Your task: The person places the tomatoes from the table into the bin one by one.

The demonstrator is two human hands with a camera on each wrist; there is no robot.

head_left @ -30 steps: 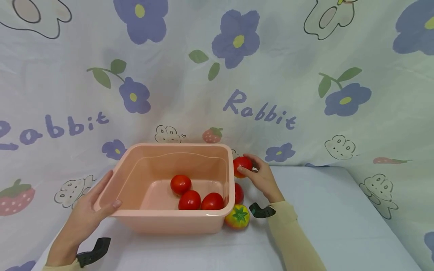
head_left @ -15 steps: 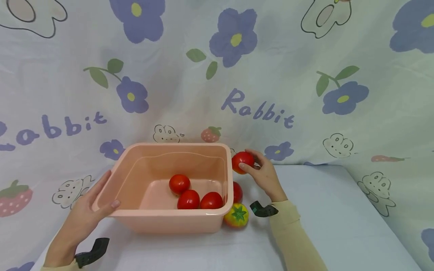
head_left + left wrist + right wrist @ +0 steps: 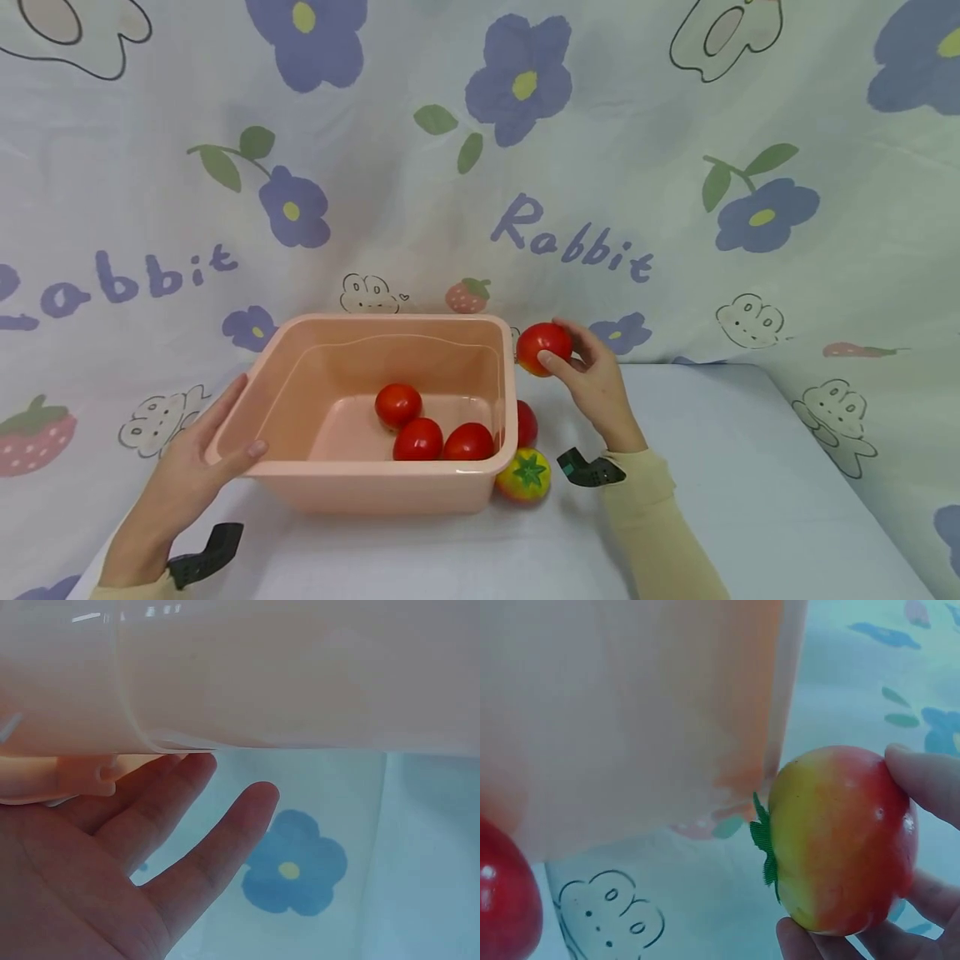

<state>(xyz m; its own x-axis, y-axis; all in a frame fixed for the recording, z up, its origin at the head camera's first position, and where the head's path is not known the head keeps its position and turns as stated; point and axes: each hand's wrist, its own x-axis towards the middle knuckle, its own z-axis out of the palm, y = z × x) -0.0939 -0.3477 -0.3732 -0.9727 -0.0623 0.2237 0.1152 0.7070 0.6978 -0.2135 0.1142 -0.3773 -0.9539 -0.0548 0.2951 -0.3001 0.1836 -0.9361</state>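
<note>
A pink plastic bin (image 3: 375, 492) stands on the white table with red tomatoes (image 3: 399, 407) inside, at its right half. My left hand (image 3: 187, 467) grips the bin at its left end, thumb over the rim and fingers (image 3: 217, 855) along the outside below it. Off the right end, my right hand (image 3: 596, 375) holds a tomato (image 3: 847, 840) between thumb and fingers, at about the height of the rim. Its yellow end with a green leafy top faces the bin's outer wall (image 3: 630, 712) in the right wrist view.
Beside the bin's right wall lie another red tomato (image 3: 527, 423), partly hidden by the bin, and a yellow-green one (image 3: 525, 477) with its leafy top showing. A printed cloth (image 3: 420, 208) hangs behind the table (image 3: 720, 467).
My right hand has lifted the tomato upward and slightly to the right, away from the others beside the bin. My left hand and the bin have stayed in place.
</note>
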